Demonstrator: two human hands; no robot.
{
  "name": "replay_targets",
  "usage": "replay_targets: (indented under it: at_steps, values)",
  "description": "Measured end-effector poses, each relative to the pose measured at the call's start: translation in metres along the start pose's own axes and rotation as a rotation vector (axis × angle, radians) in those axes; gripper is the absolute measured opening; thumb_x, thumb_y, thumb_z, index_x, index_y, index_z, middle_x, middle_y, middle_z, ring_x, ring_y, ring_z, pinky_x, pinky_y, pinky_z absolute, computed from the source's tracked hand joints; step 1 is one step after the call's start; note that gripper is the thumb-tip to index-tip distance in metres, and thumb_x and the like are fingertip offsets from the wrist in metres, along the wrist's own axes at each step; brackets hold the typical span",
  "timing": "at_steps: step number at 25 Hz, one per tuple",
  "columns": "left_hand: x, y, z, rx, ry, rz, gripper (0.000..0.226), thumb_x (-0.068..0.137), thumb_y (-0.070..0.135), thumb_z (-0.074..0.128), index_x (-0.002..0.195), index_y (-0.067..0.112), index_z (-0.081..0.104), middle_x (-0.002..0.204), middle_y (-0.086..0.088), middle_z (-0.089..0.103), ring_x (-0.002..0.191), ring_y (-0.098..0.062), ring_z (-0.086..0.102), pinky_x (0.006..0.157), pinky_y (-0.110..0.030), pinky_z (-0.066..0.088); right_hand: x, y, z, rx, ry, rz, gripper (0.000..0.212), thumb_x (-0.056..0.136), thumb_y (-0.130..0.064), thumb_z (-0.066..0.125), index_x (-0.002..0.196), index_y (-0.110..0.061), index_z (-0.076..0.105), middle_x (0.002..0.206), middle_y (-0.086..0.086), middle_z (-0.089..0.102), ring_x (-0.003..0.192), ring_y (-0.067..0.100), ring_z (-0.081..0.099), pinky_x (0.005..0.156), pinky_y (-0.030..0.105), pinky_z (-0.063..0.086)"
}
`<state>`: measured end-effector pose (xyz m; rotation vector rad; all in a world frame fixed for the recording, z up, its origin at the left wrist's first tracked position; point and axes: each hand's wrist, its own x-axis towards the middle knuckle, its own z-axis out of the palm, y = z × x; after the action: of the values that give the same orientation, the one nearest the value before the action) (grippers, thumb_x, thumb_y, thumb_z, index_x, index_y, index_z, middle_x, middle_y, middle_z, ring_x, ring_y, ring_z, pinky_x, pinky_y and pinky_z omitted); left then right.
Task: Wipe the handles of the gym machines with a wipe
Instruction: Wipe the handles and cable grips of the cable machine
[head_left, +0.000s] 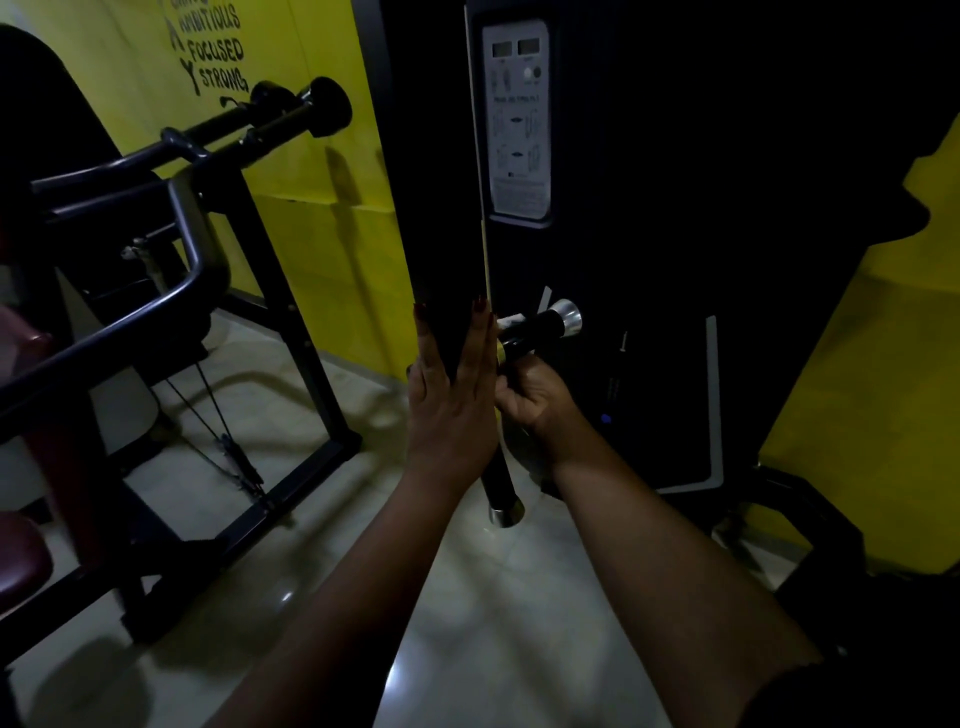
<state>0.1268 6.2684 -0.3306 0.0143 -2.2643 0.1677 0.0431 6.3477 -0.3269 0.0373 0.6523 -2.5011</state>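
The left hand (451, 400) is laid flat, fingers straight, against the front edge of the black weight-stack tower (675, 260). The right hand (535, 402) is curled round the chrome-capped handle (550, 322) at the tower's lower front. A pale scrap, judged to be the wipe (509, 323), is seen just above its knuckles. Wiping of this handle is judged under way. The lower grip (498, 488) and the neighbouring machine's handles (311, 111), left of the tower, are judged outstanding.

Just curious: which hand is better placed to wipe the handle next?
Probably right: the right hand curls round the handle, while the left hand lies flat against the machine.
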Motion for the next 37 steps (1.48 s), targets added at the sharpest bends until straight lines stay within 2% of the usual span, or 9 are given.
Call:
replay_targets:
  at_steps: [2,11,15,17,21,24,29,34,37]
  values:
    - [-0.001,0.001,0.001,-0.002,0.016,-0.004,0.062,0.098,0.015,0.031,0.154,0.014,0.005,0.161,-0.002,0.01,0.144,-0.046,-0.005,0.099,-0.043,0.034,0.001,-0.001,0.001,-0.033,-0.049,-0.042,0.011,0.064,-0.005,0.074,0.073,-0.012,0.075,0.074,0.004,0.071,0.069,0.009,0.069,0.064,0.02,0.056]
    - [-0.004,0.007,0.008,0.144,0.076,-0.008,0.056,0.097,0.011,0.016,0.153,0.011,0.02,0.159,-0.006,0.013,0.14,-0.049,0.017,0.11,-0.052,0.031,0.009,0.008,-0.028,0.28,0.069,-0.249,0.062,0.074,-0.009,0.078,0.129,0.004,0.053,0.128,0.024,0.058,0.119,0.028,0.058,0.104,0.033,0.044]
    - [-0.004,0.009,0.016,0.284,0.076,0.051,0.057,0.097,0.01,0.01,0.154,0.014,0.013,0.161,-0.012,-0.004,0.145,-0.045,-0.005,0.114,-0.059,-0.003,-0.004,0.014,-0.013,-0.033,0.452,-0.603,0.023,0.084,-0.007,0.069,0.107,-0.001,0.066,0.109,0.024,0.067,0.105,0.035,0.065,0.095,0.046,0.052]
    - [-0.003,0.01,0.02,0.312,0.041,0.135,0.058,0.096,0.008,0.009,0.154,0.012,0.01,0.162,-0.009,0.002,0.147,-0.036,-0.003,0.112,-0.06,-0.004,-0.014,0.019,-0.008,-0.324,0.538,-0.843,0.012,0.085,-0.005,0.068,0.097,-0.007,0.068,0.106,0.018,0.068,0.099,0.024,0.067,0.086,0.031,0.055]
    - [-0.003,0.014,0.021,0.327,0.021,0.136,0.064,0.093,0.006,-0.002,0.152,0.01,0.023,0.159,-0.008,0.023,0.146,-0.032,0.008,0.109,-0.064,0.006,-0.021,-0.006,-0.024,-1.35,0.298,-1.382,0.016,0.086,-0.011,0.065,0.101,-0.007,0.07,0.102,0.009,0.064,0.095,0.011,0.059,0.084,0.008,0.041]
    - [-0.002,0.013,0.024,0.367,0.059,0.142,0.06,0.093,0.009,0.006,0.148,0.01,0.031,0.156,-0.009,0.03,0.144,-0.036,0.001,0.105,-0.063,0.021,-0.022,-0.033,-0.02,-1.61,0.108,-1.265,0.016,0.092,-0.008,0.06,0.102,-0.017,0.069,0.099,0.001,0.057,0.097,0.004,0.054,0.089,0.01,0.039]
    - [0.001,0.016,0.029,0.388,0.116,0.158,0.053,0.093,0.019,0.031,0.144,0.011,0.04,0.152,-0.007,0.037,0.144,-0.032,0.001,0.099,-0.059,0.029,-0.005,-0.041,-0.016,-1.733,0.422,-1.332,0.025,0.085,0.002,0.058,0.104,-0.009,0.07,0.103,0.014,0.061,0.094,0.028,0.06,0.084,0.034,0.051]
    - [-0.001,0.006,0.032,0.419,0.134,0.146,0.054,0.092,0.024,0.035,0.144,0.011,0.04,0.152,-0.009,0.035,0.143,-0.032,0.0,0.098,-0.059,0.031,-0.02,-0.058,-0.006,-2.042,-0.032,-1.182,0.04,0.081,0.009,0.058,0.117,-0.006,0.066,0.116,0.012,0.061,0.104,0.026,0.051,0.086,0.011,0.031]
    - [0.0,0.014,0.031,0.428,0.092,0.147,0.058,0.089,0.025,0.038,0.146,0.012,0.038,0.153,-0.006,0.037,0.143,-0.032,-0.003,0.099,-0.06,0.029,-0.013,-0.102,-0.008,-2.231,0.211,-1.111,0.033,0.09,-0.004,0.055,0.122,-0.01,0.063,0.122,0.011,0.056,0.11,0.028,0.046,0.09,0.026,0.036]
